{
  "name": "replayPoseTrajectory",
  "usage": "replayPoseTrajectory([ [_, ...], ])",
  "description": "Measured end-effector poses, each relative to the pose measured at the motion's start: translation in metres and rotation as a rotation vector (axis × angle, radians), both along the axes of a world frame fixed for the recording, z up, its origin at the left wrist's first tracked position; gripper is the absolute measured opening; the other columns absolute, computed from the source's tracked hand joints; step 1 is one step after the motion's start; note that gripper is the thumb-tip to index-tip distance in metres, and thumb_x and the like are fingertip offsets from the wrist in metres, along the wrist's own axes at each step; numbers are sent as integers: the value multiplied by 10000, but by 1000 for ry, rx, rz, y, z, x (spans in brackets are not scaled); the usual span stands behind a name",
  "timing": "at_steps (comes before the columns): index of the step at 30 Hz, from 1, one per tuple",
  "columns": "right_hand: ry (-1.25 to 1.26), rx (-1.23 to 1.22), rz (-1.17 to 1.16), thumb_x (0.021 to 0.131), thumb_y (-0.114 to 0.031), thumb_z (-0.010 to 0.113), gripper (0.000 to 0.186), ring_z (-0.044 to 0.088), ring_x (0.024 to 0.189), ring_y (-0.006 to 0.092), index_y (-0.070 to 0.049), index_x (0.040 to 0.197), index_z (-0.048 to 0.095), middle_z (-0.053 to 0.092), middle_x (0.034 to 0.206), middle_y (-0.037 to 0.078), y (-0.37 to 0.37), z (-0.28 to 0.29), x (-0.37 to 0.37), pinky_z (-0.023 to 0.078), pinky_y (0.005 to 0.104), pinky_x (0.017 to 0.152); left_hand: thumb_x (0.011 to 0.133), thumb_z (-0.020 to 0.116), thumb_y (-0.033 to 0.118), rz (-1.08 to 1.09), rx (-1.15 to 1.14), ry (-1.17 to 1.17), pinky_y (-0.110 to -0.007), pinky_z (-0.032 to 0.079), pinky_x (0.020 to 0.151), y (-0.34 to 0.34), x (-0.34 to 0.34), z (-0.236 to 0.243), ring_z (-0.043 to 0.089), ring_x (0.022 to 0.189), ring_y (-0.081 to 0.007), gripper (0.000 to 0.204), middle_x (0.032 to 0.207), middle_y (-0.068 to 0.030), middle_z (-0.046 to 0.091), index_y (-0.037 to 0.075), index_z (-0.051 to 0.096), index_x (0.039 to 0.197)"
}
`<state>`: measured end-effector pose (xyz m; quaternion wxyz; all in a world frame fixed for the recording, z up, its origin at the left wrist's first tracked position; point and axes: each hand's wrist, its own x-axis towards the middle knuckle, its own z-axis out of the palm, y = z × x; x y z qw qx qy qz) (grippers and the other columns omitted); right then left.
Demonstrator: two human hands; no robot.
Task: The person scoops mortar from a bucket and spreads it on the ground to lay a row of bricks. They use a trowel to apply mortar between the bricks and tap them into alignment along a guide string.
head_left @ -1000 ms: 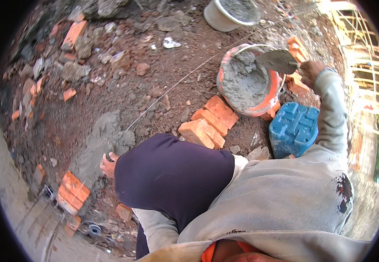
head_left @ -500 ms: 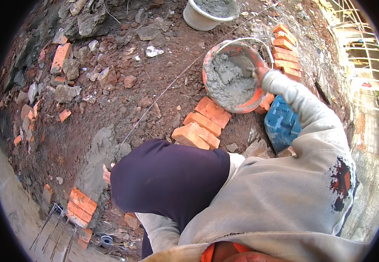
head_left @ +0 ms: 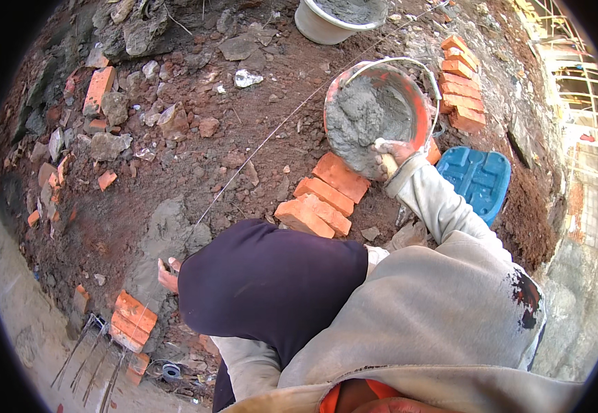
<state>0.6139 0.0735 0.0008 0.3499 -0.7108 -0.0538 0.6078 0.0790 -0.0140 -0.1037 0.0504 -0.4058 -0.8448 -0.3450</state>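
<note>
My right hand (head_left: 396, 157) is closed round the pale handle of a trowel (head_left: 387, 164) at the near rim of an orange-red bucket (head_left: 423, 117). Grey wet mortar (head_left: 364, 113) fills much of the bucket, and the trowel's blade cannot be made out. The bucket's white bail handle (head_left: 419, 64) arches over its far right side. My left hand (head_left: 168, 277) shows only its fingers past my dark-clad knee. They are apart above a patch of grey mortar (head_left: 164, 230) on the ground, with no held thing visible. Several orange bricks (head_left: 323, 196) lie between my knee and the bucket.
A blue plastic container (head_left: 478, 180) lies right of my right forearm. A brick row (head_left: 462, 89) stands beyond the bucket, near a white mortar bucket (head_left: 333, 26). A taut string (head_left: 271, 134) crosses the rubble-strewn soil. Steel rods (head_left: 85, 358) jut out near stacked bricks (head_left: 132, 321) at lower left.
My right hand has moved nearer and left, from the bucket's right side to its near rim. The trowel blade, visible inside earlier, no longer shows. More of the blue container is uncovered.
</note>
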Motion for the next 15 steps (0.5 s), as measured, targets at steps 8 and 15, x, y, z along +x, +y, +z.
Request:
replayPoseTrajectory([
  [8,20,323,160,870,-133,595,219,536,493,184,-37,1066,578,580,686,68,-30,11,38,445,300,405,902,568,281,63,-173,-18,-460,424,896,-19,-31,-15,542,1010,-368,385,1060,-199,599,7,602,1171],
  [15,-323,468,563,857,-157,595,342,498,438,126,42,1135,580,570,632,59,-47,71,61,396,236,388,870,601,184,271,-39,-127,-435,426,905,-48,-26,-40,549,1022,-361,302,1062,-184,595,2,601,1112],
])
